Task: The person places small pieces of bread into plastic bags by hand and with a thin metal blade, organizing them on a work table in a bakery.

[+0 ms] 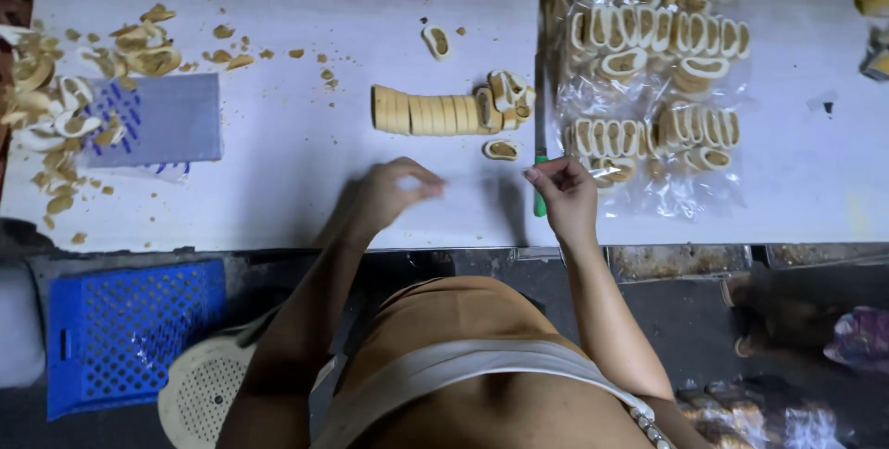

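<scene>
A row of sliced filled biscuit pieces [435, 113] lies on the white table [296, 171], with a few loose slices [507, 93] at its right end and one [501, 149] just below. My left hand [394, 192] hovers near the table's front edge, fingers pinched together; whether it holds anything I cannot tell. My right hand [563, 192] grips the green handle of a long knife [539, 125], whose blade points away from me beside the row.
Clear bags packed with slices [653, 69] lie to the right. Broken scraps and crumbs [83, 88] pile at the left by a grey-blue flat block [162, 120]. One stray slice [436, 41] lies farther back. Below the table sit a blue crate [130, 333] and a round perforated lid [199, 393].
</scene>
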